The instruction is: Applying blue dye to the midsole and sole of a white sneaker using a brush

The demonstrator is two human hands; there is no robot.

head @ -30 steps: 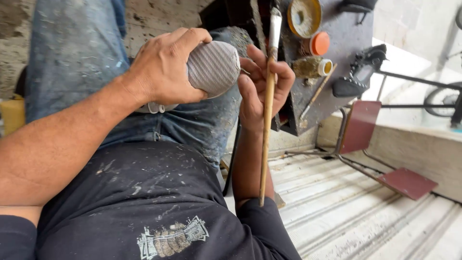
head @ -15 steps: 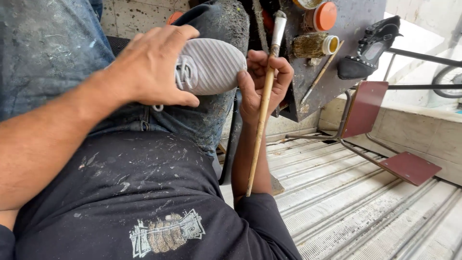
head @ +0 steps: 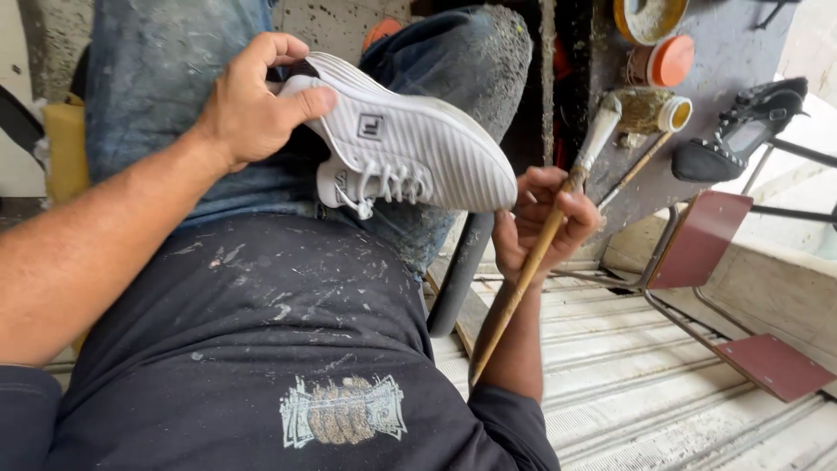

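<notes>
hands gripping a shoe and a brush

both hands are working over the lap. nearest the camera, a dark t-shirt (head: pixel 261 349) speckled with pale spots is filling the lower picture, with a faded print low on its front. past it, jeans (head: pixel 166 96) stained with paint or glue are covering the raised legs.

left hand (head: pixel 253 105) is clutching a white sneaker (head: pixel 410 148) at its heel end, thumb lying along the side and fingers curling over the collar. the sneaker is lying on its side above the thigh, ribbed upper and laces facing the camera, toe pointing toward the other hand.

right hand (head: pixel 545 222) is closing its fingers around a long wooden-handled brush (head: pixel 532 253), pinching the stick about its middle. the handle is slanting down past the forearm, and the pale, caked head is pointing up and away, near a small jar (head: pixel 654 109). the sneaker's toe is hanging just beside this hand; whether they are touching cannot be told.

farther off, a dark, stained work board (head: pixel 706 61) is carrying the jar, an orange lid (head: pixel 671 61), a round yellow tin (head: pixel 649 17) and a black shoe (head: pixel 741 131). to the right, reddish metal plates on a frame (head: pixel 697 240) are standing over a pale ribbed floor (head: pixel 645 392).
</notes>
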